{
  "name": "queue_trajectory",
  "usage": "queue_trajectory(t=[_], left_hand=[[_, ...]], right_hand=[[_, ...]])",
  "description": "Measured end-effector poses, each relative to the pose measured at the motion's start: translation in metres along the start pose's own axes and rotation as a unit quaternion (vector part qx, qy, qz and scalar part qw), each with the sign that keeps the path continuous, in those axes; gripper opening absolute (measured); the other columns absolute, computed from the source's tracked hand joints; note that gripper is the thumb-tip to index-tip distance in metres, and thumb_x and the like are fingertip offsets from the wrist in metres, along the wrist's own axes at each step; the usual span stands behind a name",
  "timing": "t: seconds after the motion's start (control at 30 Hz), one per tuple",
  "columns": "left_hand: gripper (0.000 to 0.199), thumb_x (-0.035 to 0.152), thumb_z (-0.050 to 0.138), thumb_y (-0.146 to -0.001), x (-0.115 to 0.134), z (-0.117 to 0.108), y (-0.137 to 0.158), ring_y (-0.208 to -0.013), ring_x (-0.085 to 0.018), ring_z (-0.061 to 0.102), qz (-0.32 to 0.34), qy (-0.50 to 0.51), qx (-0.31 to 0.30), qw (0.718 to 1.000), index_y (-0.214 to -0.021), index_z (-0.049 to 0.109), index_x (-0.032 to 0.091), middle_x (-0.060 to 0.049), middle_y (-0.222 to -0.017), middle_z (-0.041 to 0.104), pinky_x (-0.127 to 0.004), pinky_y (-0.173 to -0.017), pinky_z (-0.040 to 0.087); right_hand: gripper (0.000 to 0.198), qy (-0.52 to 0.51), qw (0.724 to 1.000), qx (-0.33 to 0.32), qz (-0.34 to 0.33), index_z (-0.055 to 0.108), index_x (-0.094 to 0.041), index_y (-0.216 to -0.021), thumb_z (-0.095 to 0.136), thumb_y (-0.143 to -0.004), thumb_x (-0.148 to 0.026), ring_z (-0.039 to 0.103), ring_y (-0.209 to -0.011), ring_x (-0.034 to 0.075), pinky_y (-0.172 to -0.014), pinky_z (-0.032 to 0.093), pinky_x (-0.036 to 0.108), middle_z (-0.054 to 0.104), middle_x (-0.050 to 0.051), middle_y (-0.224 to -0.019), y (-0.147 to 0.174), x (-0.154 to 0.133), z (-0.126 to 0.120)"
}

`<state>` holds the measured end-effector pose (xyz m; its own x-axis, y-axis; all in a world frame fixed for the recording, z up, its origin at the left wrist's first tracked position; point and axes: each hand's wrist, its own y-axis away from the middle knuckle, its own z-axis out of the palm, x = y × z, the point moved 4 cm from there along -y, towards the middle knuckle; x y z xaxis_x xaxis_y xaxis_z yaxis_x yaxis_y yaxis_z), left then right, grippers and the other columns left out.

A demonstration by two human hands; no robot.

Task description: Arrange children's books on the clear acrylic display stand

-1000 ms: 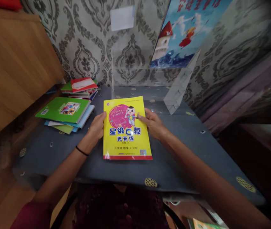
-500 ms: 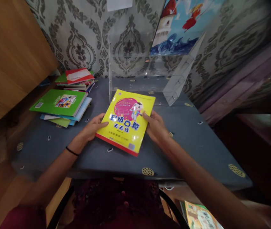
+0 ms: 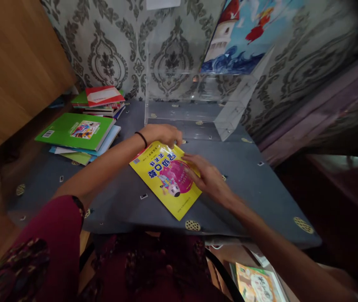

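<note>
A yellow workbook (image 3: 179, 186) with a pink circle and a cartoon figure lies at a slant over the desk in front of me, its cover upside down to my view. My left hand (image 3: 166, 135) reaches across to its far edge, fingers curled round there; the fingertips are partly hidden. At the right edge my right hand (image 3: 208, 176) grips the book, thumb over the cover and fingers along the side.
Behind the book stands a clear acrylic stand (image 3: 229, 119) against the patterned wall. To the left are a pile with a green book (image 3: 62, 130) on top and another pile topped by a red booklet (image 3: 105, 96). More books (image 3: 257, 283) lie below the desk's front edge.
The yellow workbook has been turned round, so its print now faces away from me. My left hand has moved from its left side to the far edge; my right hand stays at the right.
</note>
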<state>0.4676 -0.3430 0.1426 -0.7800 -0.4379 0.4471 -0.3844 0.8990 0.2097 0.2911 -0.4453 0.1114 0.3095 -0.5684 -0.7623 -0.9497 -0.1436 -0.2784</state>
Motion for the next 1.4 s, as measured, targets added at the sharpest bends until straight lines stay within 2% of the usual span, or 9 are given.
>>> queue_trajectory(t=[0.17,0.37,0.53,0.67,0.77,0.93,1.03,1.2,1.4], left_hand=[[0.024,0.016,0.056,-0.084,-0.004,0.013,0.037,-0.098,-0.025,0.061,0.029,-0.066,0.114,0.991,-0.099,0.074,0.023,-0.006,-0.094,0.072,-0.038,-0.095,0.041],[0.031,0.03,0.053,-0.094,-0.017,0.028,0.072,-0.128,-0.028,0.051,0.017,-0.061,0.194,0.979,-0.122,0.064,0.023,-0.009,-0.129,0.065,-0.046,-0.114,0.026],[0.026,0.043,0.06,-0.091,-0.016,0.018,0.079,-0.094,-0.027,0.064,-0.056,-0.069,0.141,0.986,-0.085,0.069,0.02,-0.007,-0.08,0.07,-0.036,-0.091,0.041],[0.035,0.042,0.059,-0.089,-0.027,0.021,0.111,-0.062,-0.017,0.057,-0.152,0.055,0.139,0.977,-0.064,0.061,0.019,-0.002,-0.062,0.061,-0.029,-0.062,0.036],[0.032,0.041,0.064,-0.083,-0.033,0.058,0.147,-0.055,-0.013,0.053,-0.227,0.294,0.154,0.916,-0.061,0.058,0.018,-0.001,-0.061,0.061,-0.026,-0.054,0.033],[0.031,0.038,0.083,-0.065,-0.005,0.133,0.186,-0.063,-0.015,0.065,-0.273,0.631,0.247,0.682,-0.072,0.061,0.018,-0.002,-0.071,0.069,-0.025,-0.063,0.049],[0.036,0.033,0.089,-0.057,0.023,0.156,0.189,-0.073,-0.02,0.071,-0.272,0.695,0.293,0.598,-0.075,0.061,0.017,-0.003,-0.073,0.072,-0.029,-0.069,0.055],[0.043,0.032,0.091,-0.054,0.049,0.166,0.186,-0.095,-0.029,0.074,-0.276,0.732,0.323,0.533,-0.079,0.059,0.018,-0.006,-0.086,0.076,-0.037,-0.083,0.059],[0.05,0.026,0.093,-0.045,0.05,0.162,0.188,-0.099,-0.032,0.074,-0.3,0.729,0.298,0.538,-0.074,0.053,0.019,-0.006,-0.084,0.077,-0.039,-0.082,0.062]], right_hand=[[0.044,0.063,0.998,0.013,0.019,0.06,-0.027,-0.134,0.055,-0.091,-0.031,0.061,-0.117,0.036,-0.103,0.047,0.06,0.067,0.011,-0.125,-0.012,0.046,0.016],[0.04,0.018,0.999,0.024,0.031,0.064,-0.03,-0.126,0.056,-0.087,-0.023,0.063,-0.114,0.034,-0.102,0.047,0.057,0.068,0.008,-0.124,-0.023,0.045,0.014],[0.043,0.098,0.995,-0.01,-0.016,0.057,-0.025,-0.135,0.05,-0.093,-0.023,0.068,-0.103,0.032,-0.091,0.053,0.051,0.071,0.011,-0.117,-0.046,0.03,0.009],[0.044,0.197,0.977,0.012,-0.078,0.055,-0.023,-0.137,0.045,-0.094,-0.018,0.063,-0.115,0.032,-0.099,0.051,0.054,0.069,0.012,-0.123,-0.055,0.028,0.008],[0.042,0.218,0.969,0.029,-0.114,0.056,-0.022,-0.137,0.045,-0.096,-0.018,0.058,-0.127,0.032,-0.111,0.043,0.058,0.066,0.013,-0.131,-0.052,0.024,0.015],[0.045,0.138,0.984,-0.081,-0.082,0.049,-0.026,-0.146,0.038,-0.104,-0.034,0.055,-0.133,0.028,-0.108,0.05,0.048,0.059,0.01,-0.144,-0.045,-0.003,0.069],[0.052,0.114,0.97,-0.175,-0.127,0.042,-0.022,-0.153,0.034,-0.106,-0.042,0.045,-0.144,0.025,-0.119,0.038,0.047,0.052,0.011,-0.153,-0.043,-0.029,0.114],[0.066,0.158,0.958,-0.203,-0.124,0.04,-0.01,-0.154,0.036,-0.104,-0.053,0.027,-0.153,0.029,-0.125,0.025,0.047,0.035,0.018,-0.162,-0.055,-0.03,0.134],[0.07,0.236,0.961,-0.14,0.012,0.035,-0.007,-0.155,0.035,-0.102,-0.052,0.023,-0.154,0.033,-0.125,0.024,0.053,0.03,0.02,-0.164,-0.05,0.032,0.074]])
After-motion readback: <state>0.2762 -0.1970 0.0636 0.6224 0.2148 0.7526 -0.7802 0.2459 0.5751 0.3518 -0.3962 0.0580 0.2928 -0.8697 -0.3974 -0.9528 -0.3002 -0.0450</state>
